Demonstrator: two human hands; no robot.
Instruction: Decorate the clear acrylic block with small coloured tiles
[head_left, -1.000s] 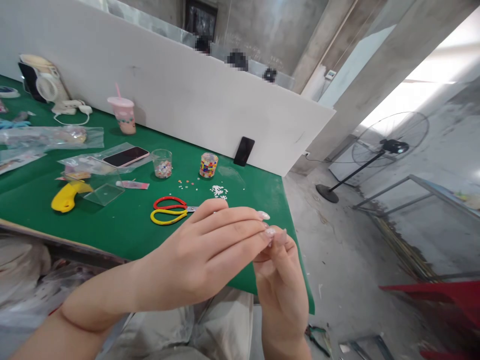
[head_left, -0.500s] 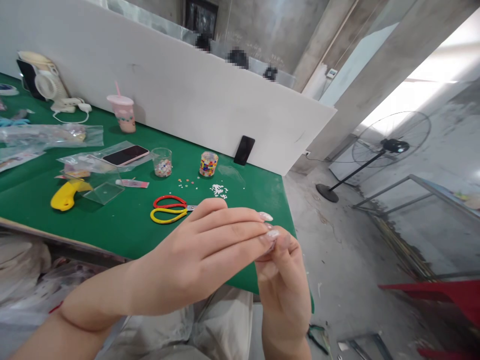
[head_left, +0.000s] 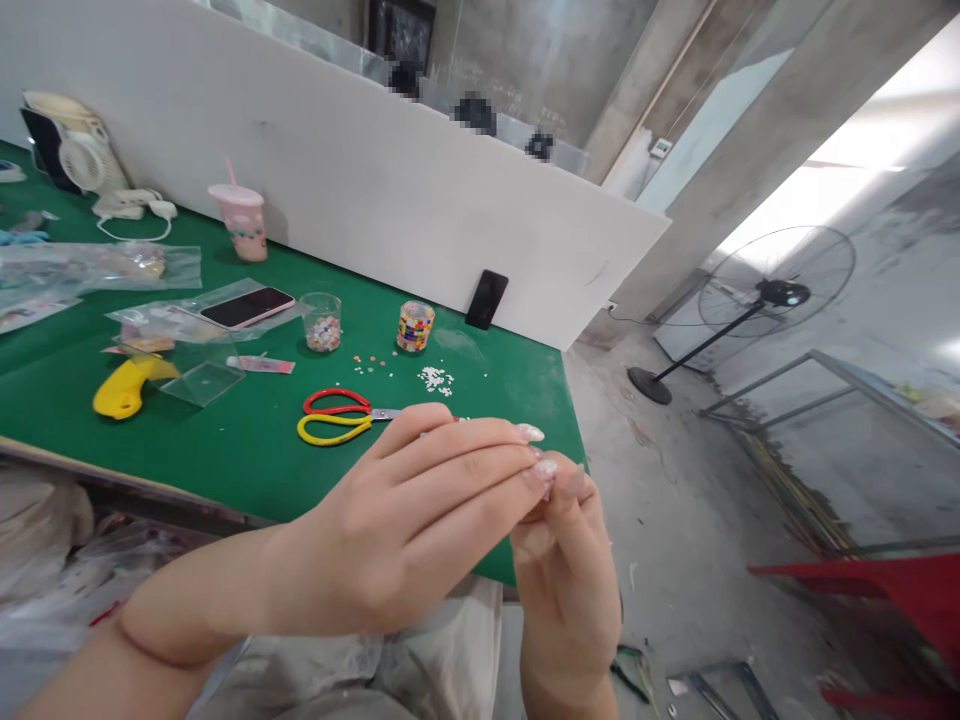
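Observation:
My left hand (head_left: 397,520) is held in front of me over the near right corner of the green table (head_left: 247,440), fingers together and pointing right. My right hand (head_left: 566,580) rises from below, its fingertips pinched against the left fingertips. What they pinch is too small to make out. Just behind my left hand lie red and yellow scissors (head_left: 337,417). A scatter of small white beads (head_left: 435,379) lies beyond them.
On the table stand a clear cup of beads (head_left: 324,321), a colourful beaded cylinder (head_left: 415,326), a pink drink cup (head_left: 241,221), a phone (head_left: 247,307) on plastic bags, a yellow tool (head_left: 124,386) and a small fan (head_left: 71,155). A white partition (head_left: 390,190) backs the table. A floor fan (head_left: 757,300) stands at right.
The view has drifted slightly, so table items sit a little further left. Both hands stay pinched together at the fingertips, nearly unmoved.

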